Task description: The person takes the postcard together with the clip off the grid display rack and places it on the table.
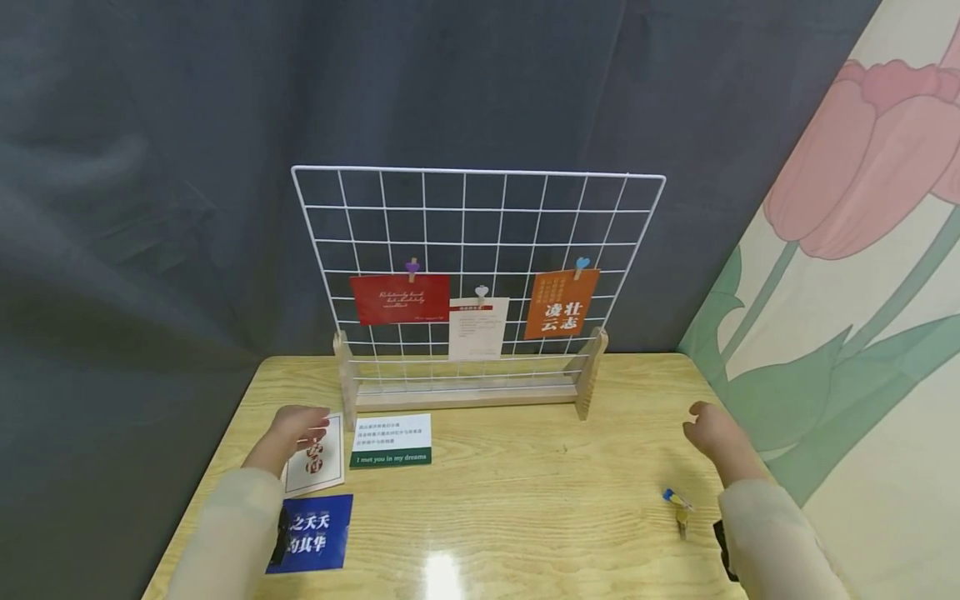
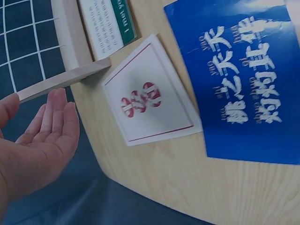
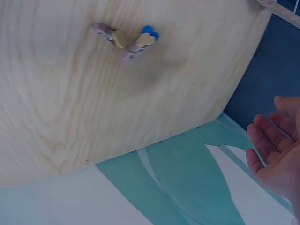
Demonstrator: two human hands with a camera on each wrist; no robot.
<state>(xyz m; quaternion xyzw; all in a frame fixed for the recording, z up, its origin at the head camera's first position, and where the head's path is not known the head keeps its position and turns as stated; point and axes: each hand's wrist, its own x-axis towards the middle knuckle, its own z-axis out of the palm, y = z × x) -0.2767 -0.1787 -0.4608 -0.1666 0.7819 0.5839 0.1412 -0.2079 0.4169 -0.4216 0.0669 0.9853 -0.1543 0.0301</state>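
Note:
My left hand [image 1: 291, 435] is held above the left side of the table, fingers loosely extended and holding nothing. Below it lie a white card with red characters [image 2: 147, 101] and a blue card with white characters [image 2: 234, 84]. A white and green card [image 1: 391, 433] lies just right of them. Over the table's right side hovers my right hand [image 1: 716, 437], also empty, its fingers relaxed in the right wrist view. Two small heart-topped clothespins rest on the table near it: a blue-hearted clothespin [image 3: 142, 42] and a yellowish-hearted clothespin [image 3: 112, 36].
A white wire grid [image 1: 462, 208] stands in a wooden base [image 1: 465, 397] at the back. Clothespins hold a red card [image 1: 401, 310], a white sheet [image 1: 477, 333] and an orange card [image 1: 558, 304] on it. A dark curtain hangs behind; a tulip-painted wall [image 1: 847, 183] borders the right.

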